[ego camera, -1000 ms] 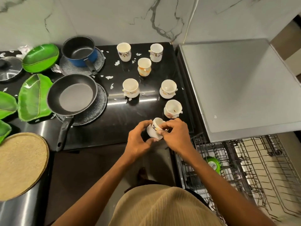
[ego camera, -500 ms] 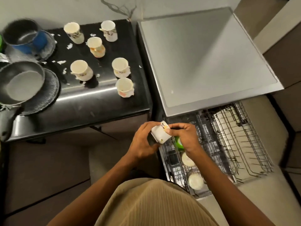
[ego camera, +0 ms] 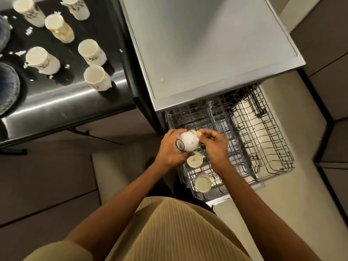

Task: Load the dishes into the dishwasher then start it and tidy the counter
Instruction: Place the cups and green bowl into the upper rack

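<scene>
Both hands hold one white patterned cup (ego camera: 188, 142), turned with its base toward me, above the left side of the pulled-out dishwasher rack (ego camera: 263, 140). My left hand (ego camera: 170, 147) wraps the cup from the left; my right hand (ego camera: 213, 145) grips its rim side. Two white cups sit in the rack below: one (ego camera: 194, 160) just under my hands, another (ego camera: 203, 183) nearer me. Several more white cups (ego camera: 92, 51) stand upright on the black counter (ego camera: 62, 104) at upper left.
The dishwasher's grey top (ego camera: 197, 44) fills the upper middle. White scraps (ego camera: 29, 31) litter the counter. A dark speckled plate edge (ego camera: 7, 89) shows at far left. Beige floor (ego camera: 282, 194) lies right of the rack, dark cabinets (ego camera: 331, 53) beyond.
My hands carried the cup from the counter's front edge down and right to over the rack, turning it base-up. The view swung right, away from the pans.
</scene>
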{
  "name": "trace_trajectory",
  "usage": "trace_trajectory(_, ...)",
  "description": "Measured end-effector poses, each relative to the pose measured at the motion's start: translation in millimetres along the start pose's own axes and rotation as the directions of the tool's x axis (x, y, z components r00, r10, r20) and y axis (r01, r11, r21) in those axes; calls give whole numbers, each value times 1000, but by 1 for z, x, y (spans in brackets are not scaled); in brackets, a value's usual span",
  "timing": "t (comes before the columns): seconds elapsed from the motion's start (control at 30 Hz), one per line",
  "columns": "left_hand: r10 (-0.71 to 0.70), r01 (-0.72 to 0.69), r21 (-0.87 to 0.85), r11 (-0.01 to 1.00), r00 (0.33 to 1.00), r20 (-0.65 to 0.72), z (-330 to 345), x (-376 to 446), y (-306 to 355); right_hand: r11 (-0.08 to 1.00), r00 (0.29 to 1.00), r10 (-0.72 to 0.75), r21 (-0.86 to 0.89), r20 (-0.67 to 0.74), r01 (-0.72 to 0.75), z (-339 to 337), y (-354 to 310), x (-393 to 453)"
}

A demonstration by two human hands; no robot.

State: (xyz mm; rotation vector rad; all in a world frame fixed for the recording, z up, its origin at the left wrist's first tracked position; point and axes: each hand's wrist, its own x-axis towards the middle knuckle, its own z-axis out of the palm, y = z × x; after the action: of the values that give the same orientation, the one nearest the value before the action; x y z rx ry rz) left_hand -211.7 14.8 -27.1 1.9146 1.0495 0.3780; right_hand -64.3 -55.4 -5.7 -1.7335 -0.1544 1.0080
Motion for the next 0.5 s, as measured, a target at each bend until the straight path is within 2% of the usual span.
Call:
trace_trajectory(0.07, -71, 71, 31, 997, 997, -2, 8, 5, -1, 950, 988, -142, -271, 67, 155, -6, 11, 9)
trace_trajectory(0.17, -179, 179, 40, 983, 984, -9, 14, 13, -1, 771, 924, -281, -513, 259, 379, -7, 20, 17)
trace_trajectory(0.3, -255, 250, 101, 963, 966, 33, 18, 34, -2, 478, 797, -315, -639, 516, 602, 3, 28, 29)
trace_trajectory(0.37, -297, 279, 179, 944, 952, 81, 21, 48, -8, 349, 768, -274, -684, 579, 640, 6, 34, 39)
trace_trajectory(0.5, -364, 330, 235, 914, 924, 120, 28, 70, -17, 207, 725, -246, -696, 643, 688, 13, 40, 62)
